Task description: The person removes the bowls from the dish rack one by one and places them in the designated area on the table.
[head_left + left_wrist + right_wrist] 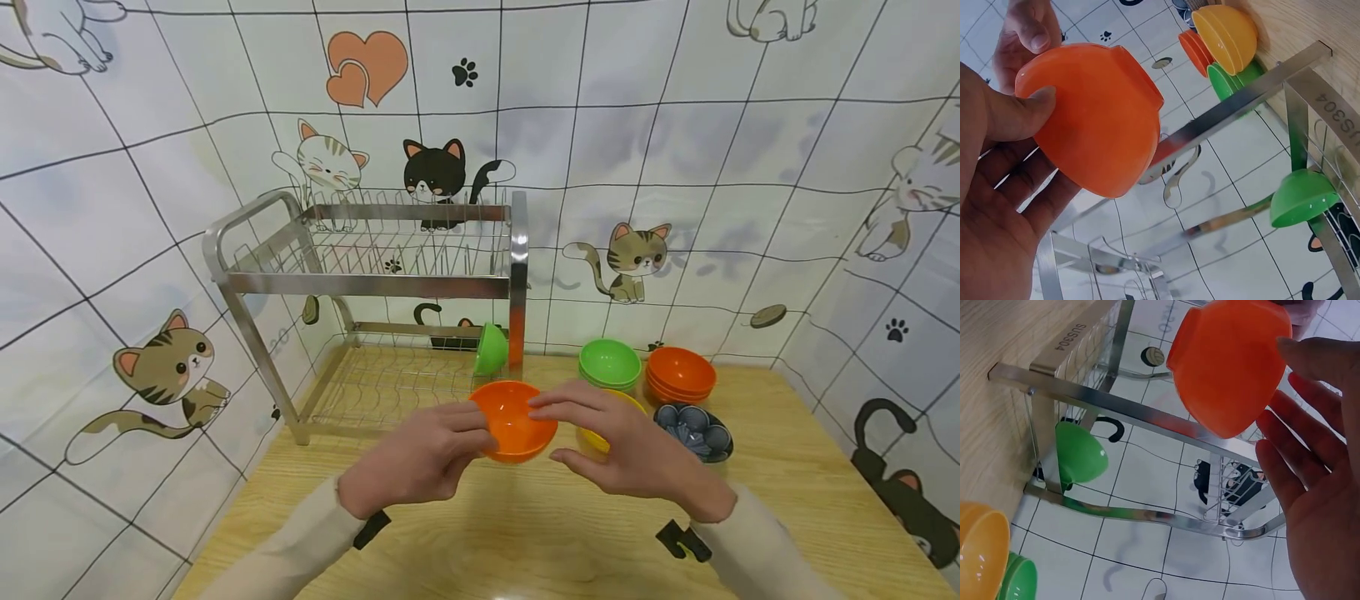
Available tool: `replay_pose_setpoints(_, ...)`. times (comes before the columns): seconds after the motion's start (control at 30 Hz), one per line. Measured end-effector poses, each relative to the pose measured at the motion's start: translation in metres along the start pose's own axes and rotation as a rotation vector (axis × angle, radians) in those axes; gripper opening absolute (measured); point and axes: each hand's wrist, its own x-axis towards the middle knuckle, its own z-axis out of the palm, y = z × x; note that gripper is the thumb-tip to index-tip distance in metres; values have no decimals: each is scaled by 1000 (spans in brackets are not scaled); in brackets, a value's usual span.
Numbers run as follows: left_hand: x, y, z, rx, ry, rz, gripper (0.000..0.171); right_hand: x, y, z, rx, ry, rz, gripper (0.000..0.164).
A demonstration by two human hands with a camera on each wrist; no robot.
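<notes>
An orange bowl (517, 429) is held up in front of the dish rack, its inside facing the head camera. My left hand (427, 454) pinches its left rim, thumb (1035, 112) against the outer wall and fingers on the inner side. At the right rim, the fingertips of my right hand (622, 442) reach over the edge. Its fingers are loosely extended, and its thumb stands apart below the bowl in the head view. A green bowl (491, 350) stands on its side at the right end of the lower rack tier.
A two-tier metal dish rack (375, 286) stands at the back left on the wooden table (525, 542). Stacked green bowls (610, 363), orange bowls (681, 372), a yellow bowl (1229, 37) and a dark patterned dish (693, 433) sit to the right. Cat-print walls enclose the table.
</notes>
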Motion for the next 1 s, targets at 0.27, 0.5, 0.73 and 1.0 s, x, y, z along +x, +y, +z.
replay_pose_setpoints(0.27,11,7,8,30,-17,51,23,-11,-4,-2,-106,-42,-101,24)
replay_pose_setpoints(0.5,17,9,12,48,-26,62,29,-15,-5,-3,-150,-24,-133,13)
replay_pose_setpoints(0.73,19,10,15,39,-38,59,23,-18,-4,-4,-162,-4,-155,19)
replay_pose_setpoints(1.0,21,4,18,-77,45,43,21,-23,1,-8,-159,-4,-142,25)
